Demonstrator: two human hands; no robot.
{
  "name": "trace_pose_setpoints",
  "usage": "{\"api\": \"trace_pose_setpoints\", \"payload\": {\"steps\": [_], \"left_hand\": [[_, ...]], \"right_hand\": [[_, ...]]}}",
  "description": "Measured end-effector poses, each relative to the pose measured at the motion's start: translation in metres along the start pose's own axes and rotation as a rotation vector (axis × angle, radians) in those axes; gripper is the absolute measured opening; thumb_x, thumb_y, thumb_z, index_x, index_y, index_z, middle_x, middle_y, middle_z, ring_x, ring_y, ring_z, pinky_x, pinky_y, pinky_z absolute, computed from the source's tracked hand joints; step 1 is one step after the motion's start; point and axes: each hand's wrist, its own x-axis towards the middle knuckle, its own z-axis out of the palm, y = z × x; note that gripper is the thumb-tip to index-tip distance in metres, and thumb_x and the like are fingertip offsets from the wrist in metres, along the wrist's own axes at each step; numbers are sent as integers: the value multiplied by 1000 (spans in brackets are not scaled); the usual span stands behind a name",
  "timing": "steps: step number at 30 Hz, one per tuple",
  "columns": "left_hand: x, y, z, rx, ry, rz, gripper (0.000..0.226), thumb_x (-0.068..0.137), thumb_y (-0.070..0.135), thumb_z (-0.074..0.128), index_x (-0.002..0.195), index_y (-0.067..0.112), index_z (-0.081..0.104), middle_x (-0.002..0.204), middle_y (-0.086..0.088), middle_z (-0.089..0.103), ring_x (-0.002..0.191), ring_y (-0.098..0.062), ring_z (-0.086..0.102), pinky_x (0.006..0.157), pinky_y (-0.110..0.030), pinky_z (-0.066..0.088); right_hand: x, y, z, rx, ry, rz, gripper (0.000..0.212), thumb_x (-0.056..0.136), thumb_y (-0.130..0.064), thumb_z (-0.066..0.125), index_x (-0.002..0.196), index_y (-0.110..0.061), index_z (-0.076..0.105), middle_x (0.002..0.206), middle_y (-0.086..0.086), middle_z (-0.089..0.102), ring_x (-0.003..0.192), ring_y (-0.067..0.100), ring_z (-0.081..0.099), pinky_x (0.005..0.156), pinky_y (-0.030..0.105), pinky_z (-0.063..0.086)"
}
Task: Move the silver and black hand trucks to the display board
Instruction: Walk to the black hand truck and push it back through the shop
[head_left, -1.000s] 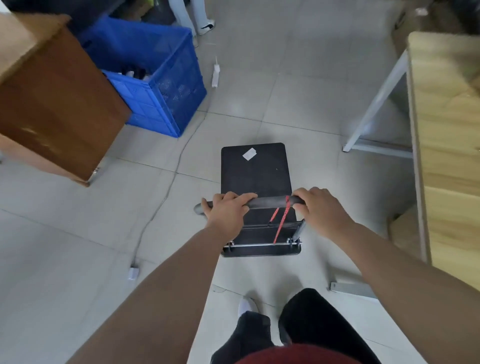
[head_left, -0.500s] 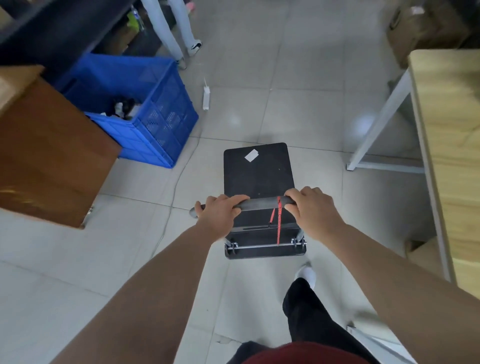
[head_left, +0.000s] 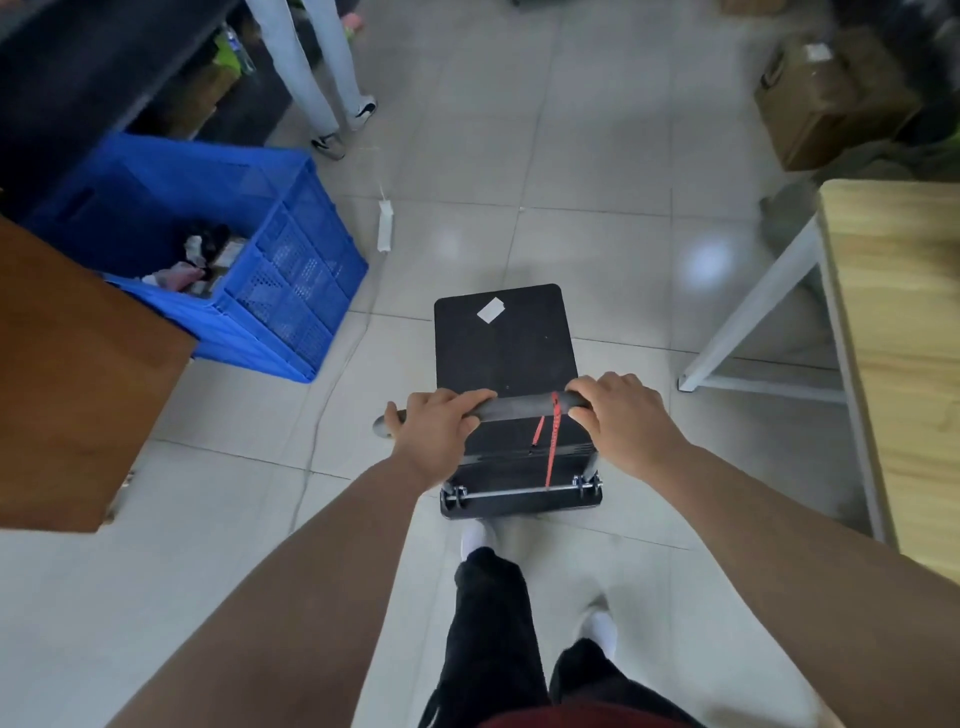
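A black hand truck with a flat platform and a white sticker stands on the tiled floor in front of me. Its black padded handle bar carries a red strap that hangs down to the silver axle. My left hand grips the left end of the bar. My right hand grips the right end. No silver hand truck and no display board show in this view.
A blue crate with clutter sits at the left, beside a brown wooden cabinet. A white power strip and its cable lie on the floor. A person's legs stand ahead left. A wooden table with white legs is at right, and a cardboard box lies beyond it.
I have walked forward with the hand truck. The crate and cabinet have slid back toward me on the left, and the person's legs and the box have come into view ahead.
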Motion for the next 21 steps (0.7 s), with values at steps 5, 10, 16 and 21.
{"api": "trace_pose_setpoints", "payload": {"steps": [5,10,16,21], "left_hand": [[70,-8,-28,-23,-22,57,41,101,29,32,131,57,36,123,9,50,120,-23,35,108,-63,11],[150,-23,-66,15,-64,94,40,102,30,31,131,57,36,120,8,50,119,-23,36,110,-62,8],[237,-28,-107,62,-118,135,39,102,29,29,130,55,37,117,5,49,119,-24,37,110,-61,10],[305,-8,-133,91,-111,159,39,102,28,29,130,55,36,116,5,51,117,-23,39,109,-60,13]], "right_hand": [[62,5,-10,6,-18,82,27,96,-36,41,120,-26,48,104,5,58,99,27,51,82,37,43],[138,0,-23,43,-38,159,28,96,-35,41,121,-26,48,107,5,58,104,27,49,86,38,41],[217,5,-32,53,-32,225,26,96,-36,41,120,-28,47,106,5,58,100,27,49,86,36,40],[282,37,-49,87,-36,258,25,96,-35,41,120,-29,47,108,6,57,104,29,49,91,38,41]]}}
